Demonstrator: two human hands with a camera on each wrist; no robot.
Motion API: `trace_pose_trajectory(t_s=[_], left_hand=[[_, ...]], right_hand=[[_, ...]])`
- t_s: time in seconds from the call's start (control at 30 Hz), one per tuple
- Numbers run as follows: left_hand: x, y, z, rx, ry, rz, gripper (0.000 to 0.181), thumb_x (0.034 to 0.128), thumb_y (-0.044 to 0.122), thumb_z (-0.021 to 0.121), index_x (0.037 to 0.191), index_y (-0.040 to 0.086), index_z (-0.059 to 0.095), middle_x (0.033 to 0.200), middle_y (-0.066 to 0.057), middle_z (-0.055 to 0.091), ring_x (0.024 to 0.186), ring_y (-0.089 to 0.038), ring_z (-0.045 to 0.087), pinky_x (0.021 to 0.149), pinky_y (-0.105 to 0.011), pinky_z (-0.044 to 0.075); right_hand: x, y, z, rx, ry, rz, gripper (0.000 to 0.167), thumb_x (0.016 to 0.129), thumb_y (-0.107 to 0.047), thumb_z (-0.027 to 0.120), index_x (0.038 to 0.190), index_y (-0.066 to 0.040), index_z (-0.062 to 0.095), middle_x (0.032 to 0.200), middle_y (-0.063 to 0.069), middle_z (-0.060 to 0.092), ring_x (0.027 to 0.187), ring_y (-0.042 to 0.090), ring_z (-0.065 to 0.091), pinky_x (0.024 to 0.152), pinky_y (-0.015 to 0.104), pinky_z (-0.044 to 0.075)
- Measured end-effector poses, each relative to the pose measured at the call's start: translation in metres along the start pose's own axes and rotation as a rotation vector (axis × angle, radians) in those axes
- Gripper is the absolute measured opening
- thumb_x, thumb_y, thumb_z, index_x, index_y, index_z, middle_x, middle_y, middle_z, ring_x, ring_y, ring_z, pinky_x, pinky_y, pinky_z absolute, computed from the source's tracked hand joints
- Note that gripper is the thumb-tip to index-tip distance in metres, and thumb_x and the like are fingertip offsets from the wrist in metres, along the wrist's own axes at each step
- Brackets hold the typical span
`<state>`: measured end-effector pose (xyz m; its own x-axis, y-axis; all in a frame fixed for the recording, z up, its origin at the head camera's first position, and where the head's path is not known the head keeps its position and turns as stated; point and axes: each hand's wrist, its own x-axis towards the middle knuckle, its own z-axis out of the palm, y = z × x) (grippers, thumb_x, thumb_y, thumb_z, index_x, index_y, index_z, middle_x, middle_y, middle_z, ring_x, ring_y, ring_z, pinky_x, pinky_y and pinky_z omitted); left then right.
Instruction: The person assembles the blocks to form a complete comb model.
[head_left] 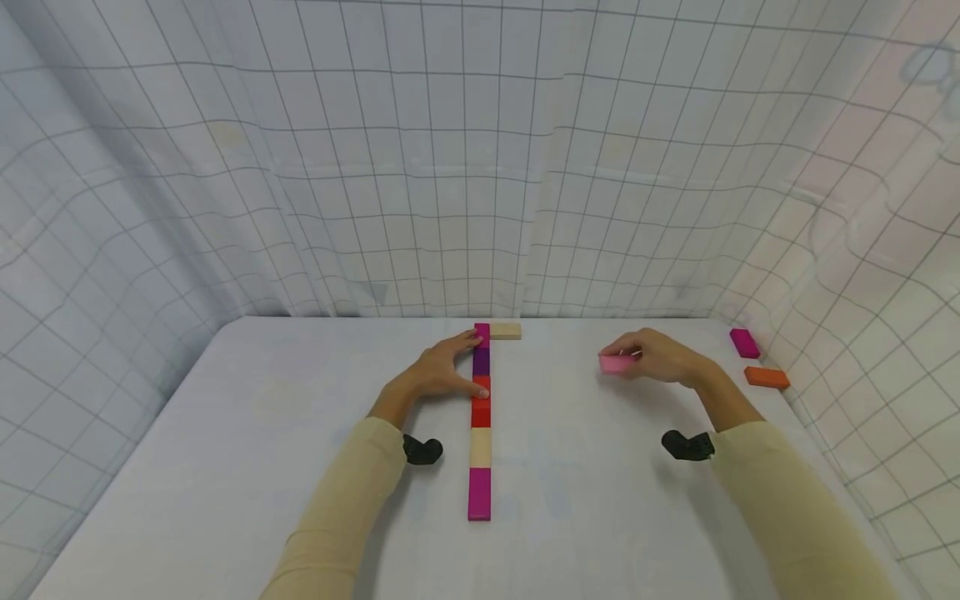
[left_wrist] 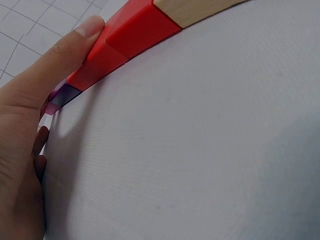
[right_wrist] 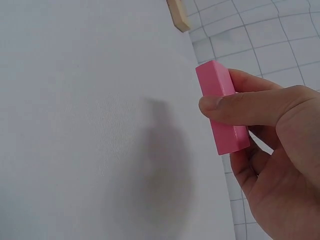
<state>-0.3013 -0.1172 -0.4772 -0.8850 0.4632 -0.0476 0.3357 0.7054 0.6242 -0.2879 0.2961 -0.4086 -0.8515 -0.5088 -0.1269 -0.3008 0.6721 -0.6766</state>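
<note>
Row of blocks (head_left: 481, 448) ran beside the left hand (head_left: 435, 372), fingers spread apart, thumb touching a red block (left_wrist: 98, 64). Pink block (right_wrist: 226, 139) was clamped between the right hand's (head_left: 660, 358) thumb and fingers, above the worktop (head_left: 570, 475). Crosswise cream block (head_left: 506, 332) lay just right of the left fingertips.

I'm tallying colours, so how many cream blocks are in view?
2: the near cream block, between a red block and a magenta block; the far cream block, crosswise near the left hand.
</note>
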Motion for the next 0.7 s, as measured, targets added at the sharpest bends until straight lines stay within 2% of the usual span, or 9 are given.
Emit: trace_pose_trajectory(t_s=[0.2,0.37,0.7], left_hand=[[0.0,-0.002,0.001,-0.002,0.001,0.008,0.104,0.0759,0.054,0.084,0.163,0.021,0.037,0.169,-0.001,0.026,0.153,-0.03,0.023,0.118,-0.063,0.024],[0.0,-0.002,0.001,-0.003,0.0,0.01,0.103,0.0764,0.053,0.084,0.163,0.022,0.037,0.169,-0.001,0.026,0.153,-0.029,0.023,0.118,-0.062,0.024],[0.001,-0.002,0.0,0.01,0.001,0.004,0.105,0.0756,0.055,0.084,0.163,0.023,0.036,0.169,0.0,0.025,0.154,-0.028,0.023,0.118,-0.063,0.023]], right_hand=[[0.011,-0.001,0.006,-0.003,-0.001,-0.012,0.04,0.091,-0.002,0.074,0.131,-0.007,0.072,0.129,0.012,0.065,0.113,0.029,0.054,0.096,0.046,0.047],[0.02,-0.004,0.012,0.0,-0.006,-0.045,0.04,0.09,0.001,0.074,0.129,-0.005,0.073,0.125,0.011,0.066,0.109,0.028,0.055,0.093,0.043,0.047],[0.035,-0.023,0.022,0.001,-0.023,-0.029,0.04,0.092,0.0,0.071,0.131,-0.006,0.072,0.128,0.012,0.065,0.113,0.03,0.055,0.097,0.047,0.048]])
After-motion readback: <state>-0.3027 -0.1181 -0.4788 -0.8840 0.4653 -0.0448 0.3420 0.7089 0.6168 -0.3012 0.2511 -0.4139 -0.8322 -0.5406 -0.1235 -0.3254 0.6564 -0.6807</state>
